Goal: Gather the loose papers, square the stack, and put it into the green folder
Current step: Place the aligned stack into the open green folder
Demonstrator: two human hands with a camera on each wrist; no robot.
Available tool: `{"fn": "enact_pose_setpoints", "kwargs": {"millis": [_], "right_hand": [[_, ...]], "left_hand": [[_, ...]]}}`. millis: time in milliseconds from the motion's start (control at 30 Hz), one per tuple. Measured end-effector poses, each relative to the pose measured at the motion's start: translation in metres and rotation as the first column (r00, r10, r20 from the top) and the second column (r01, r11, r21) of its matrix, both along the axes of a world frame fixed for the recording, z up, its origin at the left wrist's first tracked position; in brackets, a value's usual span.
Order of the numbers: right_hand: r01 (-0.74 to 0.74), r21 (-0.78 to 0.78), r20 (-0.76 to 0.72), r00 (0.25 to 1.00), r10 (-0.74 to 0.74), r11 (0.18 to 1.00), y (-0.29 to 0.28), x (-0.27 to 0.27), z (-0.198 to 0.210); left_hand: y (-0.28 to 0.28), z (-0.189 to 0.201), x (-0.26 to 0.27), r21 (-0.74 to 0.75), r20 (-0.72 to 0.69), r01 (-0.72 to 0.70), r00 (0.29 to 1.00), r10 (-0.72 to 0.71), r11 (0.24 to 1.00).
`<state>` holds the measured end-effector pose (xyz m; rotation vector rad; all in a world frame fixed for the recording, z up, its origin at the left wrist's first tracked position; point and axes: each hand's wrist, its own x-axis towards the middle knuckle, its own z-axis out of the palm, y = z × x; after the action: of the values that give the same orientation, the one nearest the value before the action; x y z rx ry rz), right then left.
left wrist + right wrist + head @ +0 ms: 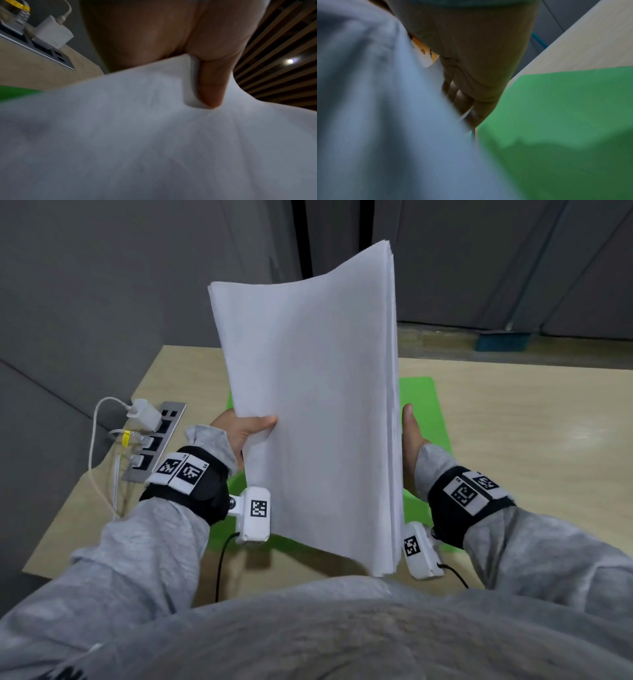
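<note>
A thick stack of white papers (308, 405) stands upright and slightly bowed between both hands, lifted above the table. My left hand (246, 428) grips its left edge, with the thumb (211, 81) pressed on the front sheet and the fingers hidden behind. My right hand (412, 440) holds the right edge, thumb pointing up along it, fingers (465, 102) curled against the paper stack (376, 108). The green folder (419, 405) lies flat on the table under and behind the stack, mostly hidden by it. The right wrist view shows the folder (565, 121) to the right of the hand.
The light wooden table (531, 422) stretches to the right. A built-in socket strip (154, 440) with a white charger (144, 414) and cables sits near the table's left edge. A blue broom head (501, 340) lies on the floor beyond the far edge.
</note>
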<state>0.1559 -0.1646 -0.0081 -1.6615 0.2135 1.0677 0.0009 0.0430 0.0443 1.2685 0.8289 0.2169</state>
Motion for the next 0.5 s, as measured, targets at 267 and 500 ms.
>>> {"fn": "enact_pose_setpoints", "kwargs": {"millis": [267,500], "right_hand": [[-0.2,0.119,0.141,0.973,0.183,0.973,-0.014,-0.005,0.009],[-0.215,-0.196,0.35,0.896,0.274,0.957,-0.031,0.006,0.005]], "left_hand": [[0.006,-0.041,0.026,0.201,-0.309,-0.001,0.949,0.064,0.98],[-0.009,-0.06,0.055,0.213,-0.367,0.101,0.93,-0.016,0.972]]}}
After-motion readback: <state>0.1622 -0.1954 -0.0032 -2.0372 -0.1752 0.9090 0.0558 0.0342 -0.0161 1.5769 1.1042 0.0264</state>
